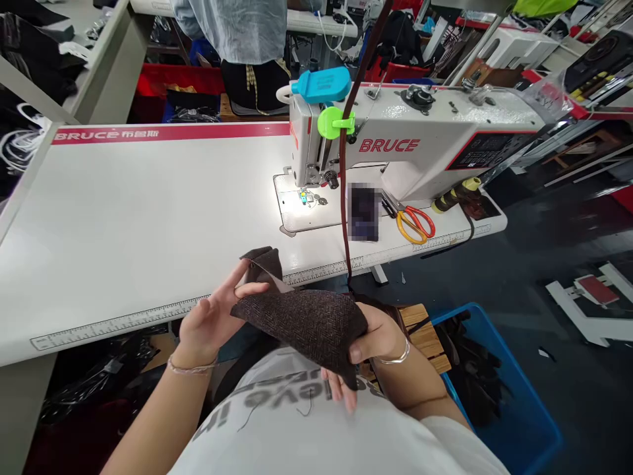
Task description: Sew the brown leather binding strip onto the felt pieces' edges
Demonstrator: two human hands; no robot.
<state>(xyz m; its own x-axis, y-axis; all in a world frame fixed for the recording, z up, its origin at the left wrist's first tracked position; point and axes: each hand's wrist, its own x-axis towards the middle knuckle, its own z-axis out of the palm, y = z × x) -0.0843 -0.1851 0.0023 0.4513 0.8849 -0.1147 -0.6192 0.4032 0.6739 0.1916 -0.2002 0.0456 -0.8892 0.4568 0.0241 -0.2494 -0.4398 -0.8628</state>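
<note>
A dark brown herringbone fabric piece [309,323] hangs between my two hands, in front of my white shirt and just short of the table's front edge. My right hand [378,336] grips its right end, thumb on top and the other fingers underneath. On the left, my left hand [217,313] has its fingers stretched out and spread, touching the folded end of the fabric, where a paler underside shows. Beyond the hands stands a white sewing machine [395,138], its lamp lit over the needle plate [291,208].
Red-and-yellow-handled scissors [413,221], a dark blurred rectangle [363,211] and a thread cone [457,194] lie by the machine. A brown strap [343,171] hangs down before it. A blue bin [524,402] with dark fabric stands right of a wooden seat [425,336]. Another person [237,30] is behind the table.
</note>
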